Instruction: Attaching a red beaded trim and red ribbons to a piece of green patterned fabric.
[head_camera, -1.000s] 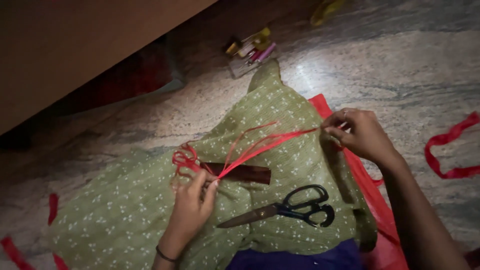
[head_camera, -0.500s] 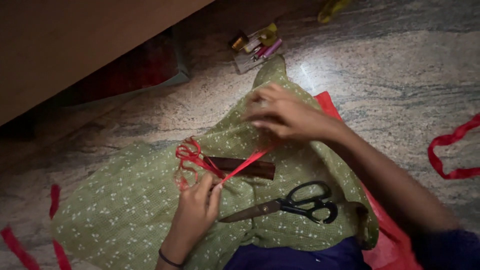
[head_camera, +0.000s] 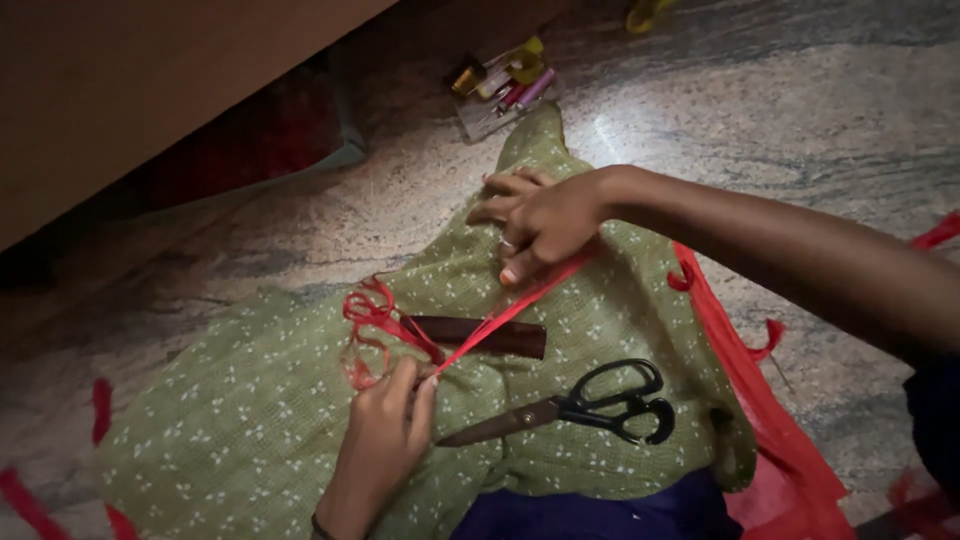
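Note:
A thin red ribbon (head_camera: 495, 325) runs taut between both hands over a green dotted cloth (head_camera: 250, 420) spread on the floor. My left hand (head_camera: 385, 435) pinches the ribbon beside its looped, bunched end (head_camera: 372, 318). My right hand (head_camera: 540, 222) grips the other stretch of ribbon, higher up and further right. A dark brown flat stick (head_camera: 485, 335) lies on the cloth under the ribbon. Black-handled scissors (head_camera: 585, 408) rest on the cloth, lower right of the stick, touched by neither hand.
A clear box of thread spools (head_camera: 503, 85) sits on the speckled stone floor (head_camera: 800, 110) at the top. Red fabric (head_camera: 775, 450) lies under the cloth's right edge. Loose red strips (head_camera: 100, 405) lie at lower left and far right. A brown furniture panel (head_camera: 130, 90) fills the upper left.
My right hand has swung from the far right toward the middle, shortening the stretched ribbon. My left hand has stayed pinching by the loops.

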